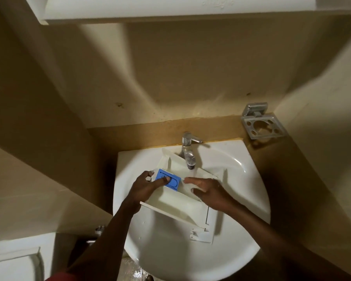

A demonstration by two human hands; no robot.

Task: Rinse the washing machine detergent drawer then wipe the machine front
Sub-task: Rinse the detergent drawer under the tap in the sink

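Beige-walled washroom corner, white basin (241, 230) below. Nearest the basin's front rim: front panel of the detergent drawer (176, 203), the drawer lying slantwise across the bowl. Left hand (148, 187) grips its left side, thumb pressing the blue insert (168, 179). Right hand (211, 189) clasps the right wall, fingers curled inside a compartment. Far edge: tap (188, 153) running onto the drawer. Judgement: rinse underway; machine front not yet wiped, not in view.

Beige walls (170, 67), white basin (241, 165), dim light
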